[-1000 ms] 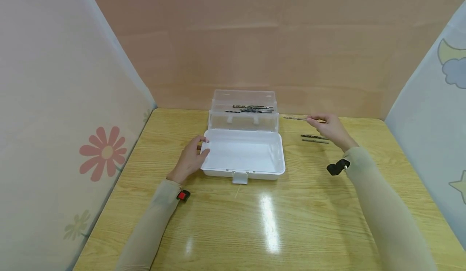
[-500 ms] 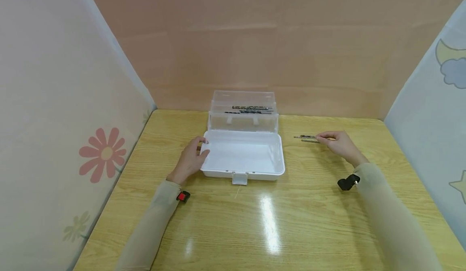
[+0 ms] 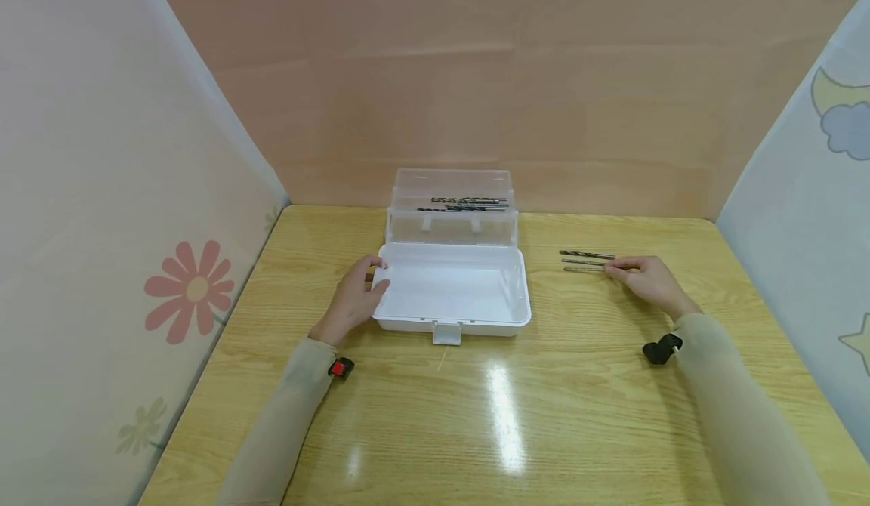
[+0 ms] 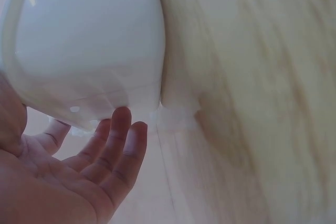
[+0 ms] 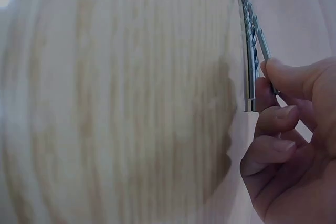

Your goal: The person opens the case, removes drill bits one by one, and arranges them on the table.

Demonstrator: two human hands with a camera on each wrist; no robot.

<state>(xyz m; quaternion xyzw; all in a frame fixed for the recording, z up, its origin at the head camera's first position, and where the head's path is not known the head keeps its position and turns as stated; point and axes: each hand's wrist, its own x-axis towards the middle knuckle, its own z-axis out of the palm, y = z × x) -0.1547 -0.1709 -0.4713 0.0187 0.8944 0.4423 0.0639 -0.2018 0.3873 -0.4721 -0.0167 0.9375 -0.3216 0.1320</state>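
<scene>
A white plastic tool box (image 3: 484, 330) stands with its lid raised. My left hand (image 3: 350, 298) holds its left wall, with the thumb at the rim; in the left wrist view the fingers (image 4: 122, 135) curl against the outer side of the box. To the right of the box, my right hand (image 3: 649, 283) pinches the shank end of a thin drill bit (image 3: 583, 269) between thumb and fingers. It is low over the table, beside two other drill bits (image 3: 584, 254). Whether the pinched bit touches the table I cannot tell.
Behind the box base is its clear lid tray (image 3: 451, 228), where several drill bits (image 3: 469, 201) lie. A latch (image 3: 446, 333) hangs at the box front. A brown backdrop (image 3: 435, 75) closes the far edge of the wooden table (image 3: 421, 430); patterned panels flank it.
My right hand has come toward me and slightly right with the drill bit, from behind the two lying bits to their near side. The left hand has stayed on the box.
</scene>
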